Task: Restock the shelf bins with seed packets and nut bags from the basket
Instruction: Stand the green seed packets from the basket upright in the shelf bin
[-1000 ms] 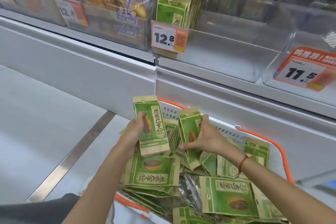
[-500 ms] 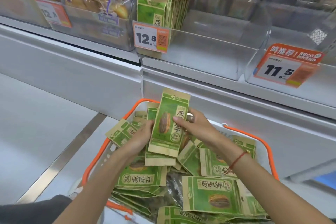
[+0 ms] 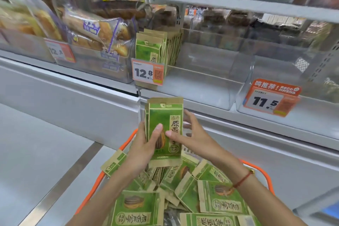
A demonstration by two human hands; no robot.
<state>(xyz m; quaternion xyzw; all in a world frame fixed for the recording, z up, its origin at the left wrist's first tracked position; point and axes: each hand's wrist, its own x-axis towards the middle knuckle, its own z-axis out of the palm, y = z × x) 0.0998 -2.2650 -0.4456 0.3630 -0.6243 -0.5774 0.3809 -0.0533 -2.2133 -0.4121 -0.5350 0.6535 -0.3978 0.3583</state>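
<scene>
While both thumbs press on its green front, a small stack of seed packets stands upright at the centre of the frame, just above the basket. The left hand grips the stack's left edge, thumb across the front and fingers curled behind. The right hand pinches the right edge, thumb tip on the printed face, the other fingers spread loosely behind the packets. Large characters "原香" run down the front packet, with a small logo at its kraft-brown top; a striped seed is drawn below, and the fine print is too small to read.

Under the hands, more of the same packets lie heaped flat and tilted in the orange-rimmed basket, filling the lower middle of the frame. A red cord circles the right wrist.

Above, in the middle of the frame, a clear bin holds a row of matching packets standing at its left end behind a tag reading "12.8"; the rest of that bin, to the right, is open room. At right, another clear bin carries an orange tag reading "11.5" with "RECOMMEND". At upper left, bread bags fill a bin with a blurred tag starting "12".
</scene>
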